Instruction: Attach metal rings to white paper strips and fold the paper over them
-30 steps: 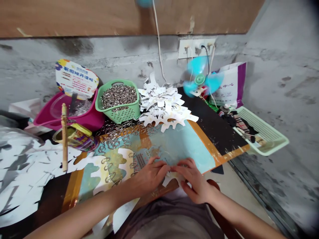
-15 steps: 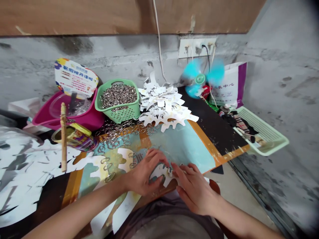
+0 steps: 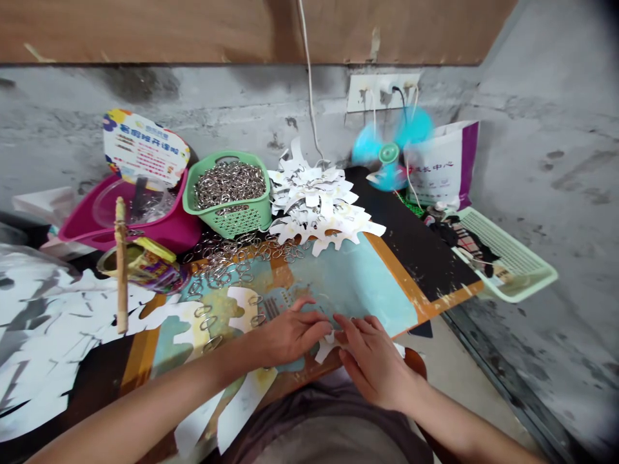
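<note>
A small white paper cut-out (image 3: 326, 348) lies at the near table edge, mostly covered by my hands. My left hand (image 3: 293, 334) has its thumb and fingers brought together at the upper edge of this piece; the exact contact is hidden. My right hand (image 3: 374, 362) rests over the piece's right side, fingers stretched out, tips close to the left thumb. Left of my hands, white paper strips (image 3: 244, 406) with yellowish glue stains lie on the table, several metal rings (image 3: 213, 345) set along them.
Loose rings (image 3: 227, 264) spread before a green basket (image 3: 242, 222) full of rings. A pile of white cut-outs (image 3: 324, 200) stands at the back. A stick (image 3: 122, 270) leans in a glue tub (image 3: 159, 274). A blue fan (image 3: 389, 153) spins near a pale green tray (image 3: 522, 270).
My left hand has gone from a wide curve to thumb and fingers closed together, over more of the paper cut-out. My right hand has barely moved.
</note>
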A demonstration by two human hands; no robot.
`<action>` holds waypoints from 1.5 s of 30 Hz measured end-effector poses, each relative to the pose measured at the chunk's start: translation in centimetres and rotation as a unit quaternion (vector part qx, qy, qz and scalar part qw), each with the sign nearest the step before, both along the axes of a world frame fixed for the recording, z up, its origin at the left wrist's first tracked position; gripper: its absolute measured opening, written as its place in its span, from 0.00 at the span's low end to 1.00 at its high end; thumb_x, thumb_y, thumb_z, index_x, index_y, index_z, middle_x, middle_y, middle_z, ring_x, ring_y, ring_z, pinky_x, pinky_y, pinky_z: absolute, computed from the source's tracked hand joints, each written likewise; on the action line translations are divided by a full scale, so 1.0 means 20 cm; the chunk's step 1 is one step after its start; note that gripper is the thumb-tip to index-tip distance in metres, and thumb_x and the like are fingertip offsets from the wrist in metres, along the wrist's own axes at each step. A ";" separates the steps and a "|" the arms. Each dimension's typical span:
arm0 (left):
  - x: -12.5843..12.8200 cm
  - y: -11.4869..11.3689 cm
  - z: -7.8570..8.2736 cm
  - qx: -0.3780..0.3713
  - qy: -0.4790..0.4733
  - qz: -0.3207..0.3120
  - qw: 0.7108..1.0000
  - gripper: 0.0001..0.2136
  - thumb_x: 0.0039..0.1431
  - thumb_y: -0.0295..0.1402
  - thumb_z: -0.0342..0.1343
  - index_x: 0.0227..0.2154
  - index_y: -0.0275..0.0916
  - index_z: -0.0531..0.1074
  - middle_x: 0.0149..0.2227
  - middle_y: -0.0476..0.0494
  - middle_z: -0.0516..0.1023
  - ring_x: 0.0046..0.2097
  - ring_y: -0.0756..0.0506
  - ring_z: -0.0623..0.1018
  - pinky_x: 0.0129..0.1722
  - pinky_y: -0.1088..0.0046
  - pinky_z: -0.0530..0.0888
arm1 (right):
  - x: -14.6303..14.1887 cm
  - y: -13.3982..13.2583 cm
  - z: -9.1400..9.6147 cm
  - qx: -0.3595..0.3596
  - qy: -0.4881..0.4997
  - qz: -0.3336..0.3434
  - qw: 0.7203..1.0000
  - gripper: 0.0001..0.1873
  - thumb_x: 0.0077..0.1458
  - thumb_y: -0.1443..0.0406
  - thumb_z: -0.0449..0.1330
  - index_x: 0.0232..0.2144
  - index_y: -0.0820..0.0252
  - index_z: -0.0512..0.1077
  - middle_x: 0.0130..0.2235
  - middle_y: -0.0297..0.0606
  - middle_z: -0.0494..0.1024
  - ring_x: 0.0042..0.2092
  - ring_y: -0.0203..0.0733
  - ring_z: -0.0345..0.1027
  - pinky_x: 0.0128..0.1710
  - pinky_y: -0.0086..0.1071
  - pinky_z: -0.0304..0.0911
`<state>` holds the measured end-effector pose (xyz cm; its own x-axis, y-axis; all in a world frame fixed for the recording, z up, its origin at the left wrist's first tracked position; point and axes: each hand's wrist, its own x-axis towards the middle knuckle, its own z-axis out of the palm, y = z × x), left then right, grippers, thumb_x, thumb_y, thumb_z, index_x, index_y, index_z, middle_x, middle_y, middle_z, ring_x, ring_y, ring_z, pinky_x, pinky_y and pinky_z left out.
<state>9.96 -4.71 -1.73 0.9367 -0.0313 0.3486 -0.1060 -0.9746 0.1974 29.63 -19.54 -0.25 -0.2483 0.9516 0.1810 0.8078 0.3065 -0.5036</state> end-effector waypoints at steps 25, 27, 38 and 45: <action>0.01 -0.06 0.04 0.002 0.059 0.047 0.997 0.09 0.60 0.19 0.46 0.42 0.35 0.62 0.33 0.44 0.73 0.37 0.45 0.73 0.61 0.53 0.63 | -0.06 0.03 -0.09 0.013 -0.021 -0.033 0.999 0.16 0.64 0.69 0.49 0.52 0.64 0.68 0.37 0.42 0.72 0.40 0.48 0.60 0.41 0.41 0.52; 0.01 -0.06 0.07 -0.012 0.058 0.039 0.997 0.10 0.59 0.21 0.47 0.44 0.35 0.63 0.36 0.41 0.75 0.40 0.43 0.74 0.61 0.52 0.62 | -0.05 0.02 -0.08 0.007 -0.006 -0.033 0.999 0.15 0.64 0.70 0.49 0.51 0.64 0.67 0.38 0.42 0.73 0.40 0.48 0.60 0.41 0.41 0.52; 0.05 -0.05 0.02 -0.005 0.009 0.050 0.999 0.07 0.59 0.20 0.49 0.30 0.38 0.66 0.27 0.49 0.72 0.37 0.46 0.74 0.58 0.59 0.61 | -0.11 0.08 -0.11 0.043 -0.034 -0.123 0.991 0.05 0.54 0.68 0.61 0.30 0.58 0.66 0.30 0.35 0.74 0.38 0.45 0.63 0.40 0.39 0.49; 0.02 -0.06 -0.01 -0.009 0.015 0.050 0.999 0.08 0.57 0.18 0.49 0.31 0.39 0.65 0.29 0.49 0.72 0.37 0.46 0.73 0.59 0.59 0.60 | -0.15 0.09 -0.12 0.102 -0.085 -0.146 0.980 0.08 0.51 0.69 0.63 0.26 0.57 0.65 0.27 0.34 0.73 0.35 0.44 0.62 0.38 0.39 0.47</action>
<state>10.41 -5.84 -2.00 0.9449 0.0699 0.3199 -0.0011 -0.9762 0.2166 26.62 -17.65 -2.71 -0.0132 0.9351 0.3543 0.9433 0.1292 -0.3059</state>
